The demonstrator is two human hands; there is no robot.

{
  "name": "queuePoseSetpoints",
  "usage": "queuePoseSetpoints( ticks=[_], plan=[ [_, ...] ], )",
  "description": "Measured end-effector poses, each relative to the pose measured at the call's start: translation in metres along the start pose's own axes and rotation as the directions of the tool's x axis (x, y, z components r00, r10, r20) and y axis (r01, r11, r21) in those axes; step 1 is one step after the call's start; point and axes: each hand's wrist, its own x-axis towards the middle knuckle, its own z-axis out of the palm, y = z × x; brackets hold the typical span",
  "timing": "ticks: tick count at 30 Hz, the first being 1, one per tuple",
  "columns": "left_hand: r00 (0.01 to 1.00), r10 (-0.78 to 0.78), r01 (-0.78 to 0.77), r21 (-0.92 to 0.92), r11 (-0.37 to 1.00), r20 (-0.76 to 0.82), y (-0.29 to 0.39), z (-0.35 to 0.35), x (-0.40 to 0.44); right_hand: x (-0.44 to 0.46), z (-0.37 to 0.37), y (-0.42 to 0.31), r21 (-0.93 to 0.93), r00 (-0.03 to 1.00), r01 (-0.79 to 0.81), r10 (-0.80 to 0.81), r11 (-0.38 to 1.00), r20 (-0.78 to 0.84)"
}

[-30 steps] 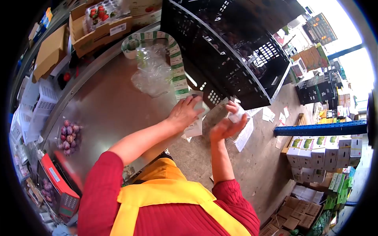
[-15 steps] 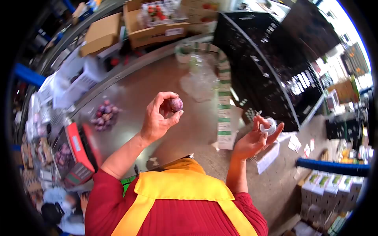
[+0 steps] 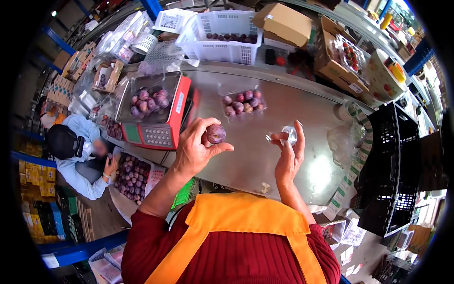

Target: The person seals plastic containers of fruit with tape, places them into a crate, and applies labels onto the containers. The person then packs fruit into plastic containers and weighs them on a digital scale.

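Note:
My left hand (image 3: 193, 147) is closed around a purple plum (image 3: 216, 134), its thumb stretched out below the fruit. Held up over the steel table (image 3: 236, 163), my right hand (image 3: 289, 163) has its fingers through and around a small roll of clear tape (image 3: 289, 136). Beyond both hands lies a clear plastic punnet (image 3: 263, 107) of plums. To the left of my left hand stands a red weighing scale (image 3: 182, 102), with more plums (image 3: 149, 102) in a clear container on its pan.
A white crate (image 3: 215, 51) with plums stands behind the table, beside cardboard boxes (image 3: 287, 26). Black crates (image 3: 385, 165) are stacked at the right. At the left, a person (image 3: 80, 154) in light blue reaches to a crate of plums (image 3: 132, 177).
My view has swung left, bringing the scale, the white crate and the other person into fuller sight. Both hands are now over the table, still with the plum and the tape roll.

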Motion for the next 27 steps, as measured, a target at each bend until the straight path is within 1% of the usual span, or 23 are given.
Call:
queuePoseSetpoints(
  ticks=[1,2,3,4,6,7,10,11,14,15,18,19,22,24,26,27],
  plan=[
    [0.982,-0.189,0.189,-0.309,0.932,0.030,-0.007,-0.007,-0.008,-0.002,0.009,0.003,-0.006,1.000,-0.007,0.007,1.000,0.007],
    [0.930,-0.348,0.348,-0.579,0.738,0.115,-0.015,-0.014,-0.013,-0.004,0.016,0.006,-0.013,1.000,-0.012,0.013,1.000,0.012],
    [0.913,-0.368,0.359,-0.777,0.517,0.177,-0.025,-0.025,-0.014,-0.006,0.023,0.010,0.000,1.000,-0.022,0.022,1.000,0.012],
    [0.932,-0.324,0.300,-0.841,0.450,0.160,-0.028,-0.031,-0.018,-0.007,0.029,0.011,-0.021,1.000,-0.023,0.023,1.000,0.019],
    [0.871,-0.424,0.342,-0.926,0.157,0.249,-0.035,-0.049,-0.027,-0.010,0.038,0.016,-0.061,0.999,-0.022,0.025,0.998,0.034],
    [0.824,-0.498,0.382,-0.915,0.134,0.271,-0.036,-0.057,-0.030,-0.012,0.043,0.018,-0.070,0.999,-0.027,0.030,0.997,0.033],
    [0.852,-0.421,0.369,-0.927,0.066,0.310,-0.055,-0.078,-0.038,-0.016,0.057,0.021,-0.096,0.999,-0.024,0.029,0.995,0.042],
    [0.842,-0.456,0.387,-0.912,0.138,0.288,-0.054,-0.082,-0.037,-0.016,0.060,0.023,-0.089,0.998,-0.023,0.027,0.996,0.048],
    [0.854,-0.488,0.333,-0.911,0.244,0.181,-0.066,-0.088,-0.040,-0.016,0.071,0.023,-0.111,0.997,-0.022,0.029,0.994,0.065],
    [0.887,-0.443,0.293,-0.899,0.325,0.130,-0.070,-0.090,-0.041,-0.015,0.073,0.024,-0.116,0.997,-0.027,0.034,0.993,0.067],
    [0.907,-0.419,0.213,-0.890,0.404,0.027,-0.080,-0.093,-0.041,-0.016,0.077,0.027,-0.139,0.997,-0.041,0.050,0.989,0.060],
    [0.916,-0.401,0.173,-0.926,0.335,0.026,-0.082,-0.094,-0.042,-0.017,0.078,0.027,-0.152,0.997,-0.046,0.055,0.987,0.054],
    [0.907,-0.422,0.306,-0.694,0.651,0.004,-0.084,-0.103,-0.042,-0.019,0.081,0.029,-0.183,0.997,-0.051,0.061,0.982,0.050],
    [0.921,-0.386,0.284,-0.582,0.762,-0.057,-0.081,-0.104,-0.040,-0.022,0.082,0.032,-0.199,0.997,-0.059,0.069,0.978,0.046],
    [0.951,-0.285,0.224,-0.372,0.901,-0.118,-0.088,-0.105,-0.042,-0.025,0.083,0.034,-0.212,0.996,-0.073,0.083,0.975,0.041],
    [0.943,-0.305,0.257,-0.287,0.923,-0.135,-0.086,-0.106,-0.044,-0.027,0.084,0.034,-0.193,0.995,-0.083,0.092,0.978,0.039]
  ],
)
